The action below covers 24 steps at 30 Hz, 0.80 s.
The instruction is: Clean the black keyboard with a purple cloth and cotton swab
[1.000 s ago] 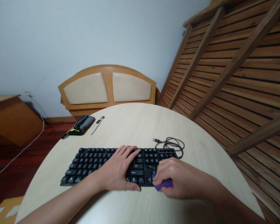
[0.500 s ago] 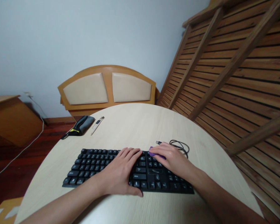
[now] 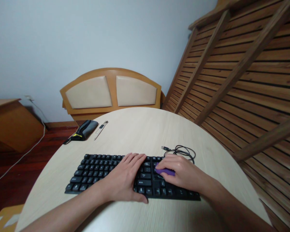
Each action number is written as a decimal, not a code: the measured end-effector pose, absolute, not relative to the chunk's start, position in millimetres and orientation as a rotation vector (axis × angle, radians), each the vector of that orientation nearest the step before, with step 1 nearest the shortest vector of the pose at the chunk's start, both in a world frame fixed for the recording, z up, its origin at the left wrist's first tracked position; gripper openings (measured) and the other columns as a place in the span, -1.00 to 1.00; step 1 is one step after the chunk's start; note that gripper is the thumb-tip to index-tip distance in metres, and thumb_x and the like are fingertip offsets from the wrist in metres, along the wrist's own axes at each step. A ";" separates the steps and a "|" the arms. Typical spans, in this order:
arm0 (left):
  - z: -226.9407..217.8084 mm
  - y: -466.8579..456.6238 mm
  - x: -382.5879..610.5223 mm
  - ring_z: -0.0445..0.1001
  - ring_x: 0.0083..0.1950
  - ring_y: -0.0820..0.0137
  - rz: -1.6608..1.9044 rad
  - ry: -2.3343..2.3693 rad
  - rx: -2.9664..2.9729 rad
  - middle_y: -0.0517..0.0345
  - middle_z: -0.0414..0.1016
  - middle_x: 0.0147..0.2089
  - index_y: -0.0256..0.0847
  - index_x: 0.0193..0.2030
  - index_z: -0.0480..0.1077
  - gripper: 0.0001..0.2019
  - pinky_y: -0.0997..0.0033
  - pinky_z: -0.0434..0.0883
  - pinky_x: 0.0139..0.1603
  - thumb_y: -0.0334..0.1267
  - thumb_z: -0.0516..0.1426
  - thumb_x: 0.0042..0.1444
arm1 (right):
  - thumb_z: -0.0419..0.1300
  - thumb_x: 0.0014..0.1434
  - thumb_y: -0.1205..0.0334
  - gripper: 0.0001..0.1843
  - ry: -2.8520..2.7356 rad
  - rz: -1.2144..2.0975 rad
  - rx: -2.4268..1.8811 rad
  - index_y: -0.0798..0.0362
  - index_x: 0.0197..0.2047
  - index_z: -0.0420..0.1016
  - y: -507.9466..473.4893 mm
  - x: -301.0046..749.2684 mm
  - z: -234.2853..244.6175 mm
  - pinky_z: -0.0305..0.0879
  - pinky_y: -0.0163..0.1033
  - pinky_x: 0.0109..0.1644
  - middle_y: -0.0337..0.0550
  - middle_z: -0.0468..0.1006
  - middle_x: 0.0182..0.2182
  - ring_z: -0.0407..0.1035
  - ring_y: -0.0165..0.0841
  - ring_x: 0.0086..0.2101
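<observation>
A black keyboard [image 3: 99,169] lies flat along the near side of the round table. My left hand [image 3: 125,178] rests across its middle, fingers stretched over the keys and the thumb at the front edge. Between the closed fingers of my right hand [image 3: 181,169] is a purple object [image 3: 166,171], maybe a cloth or sponge; most of it is hidden. It touches the keys right of the middle. Just behind that hand, the keyboard's black cable [image 3: 183,150] lies coiled, with its USB plug pointing left.
On the pale round table [image 3: 140,132], a dark grey and black pouch [image 3: 87,129] with a yellow stripe lies far left, beside a thin flat strip-like tool [image 3: 101,129]. A padded headboard [image 3: 113,87] stands behind. Slatted wooden boards [image 3: 244,80] lean on the right.
My right hand has moved toward me over the keyboard with the purple object, from the top row to lower keys. My left hand has stayed in place.
</observation>
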State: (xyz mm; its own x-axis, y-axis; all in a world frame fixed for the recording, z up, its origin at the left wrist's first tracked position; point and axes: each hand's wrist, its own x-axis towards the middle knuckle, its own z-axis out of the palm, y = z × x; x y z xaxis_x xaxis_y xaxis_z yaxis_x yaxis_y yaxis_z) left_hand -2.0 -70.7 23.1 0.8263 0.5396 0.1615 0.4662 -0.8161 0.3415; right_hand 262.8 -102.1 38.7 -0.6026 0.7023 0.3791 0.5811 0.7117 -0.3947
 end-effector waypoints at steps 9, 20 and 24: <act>21.6 -70.6 -0.1 0.22 0.40 -0.21 0.388 0.764 2.708 -0.39 0.20 0.41 -0.34 0.47 -0.02 0.15 -0.34 0.14 0.40 0.29 0.31 -0.10 | 0.23 0.26 0.41 -0.79 -2.412 0.142 -1.003 0.06 -0.05 0.60 -92.8 255.3 27.4 0.44 -0.12 -0.02 -0.11 0.69 -0.15 0.52 -0.24 -0.16; 23.9 -77.3 7.2 0.15 0.45 -0.20 0.402 0.752 2.690 -0.36 0.13 0.46 -0.27 0.51 -0.12 0.18 -0.36 0.11 0.42 0.34 0.29 -0.05 | 0.23 0.25 0.46 -0.77 -2.320 0.191 -1.020 0.08 -0.04 0.56 -98.2 248.0 32.2 0.44 -0.11 0.00 -0.10 0.67 -0.16 0.50 -0.23 -0.14; 28.1 -76.4 2.7 0.05 0.49 -0.18 0.337 0.736 2.679 -0.37 0.01 0.50 -0.28 0.53 -0.21 0.21 -0.35 0.05 0.44 0.35 0.27 -0.04 | 0.21 0.29 0.44 -0.74 -2.307 0.172 -1.068 0.05 0.02 0.55 -96.6 243.7 28.0 0.46 -0.09 0.03 -0.09 0.66 -0.09 0.49 -0.23 -0.09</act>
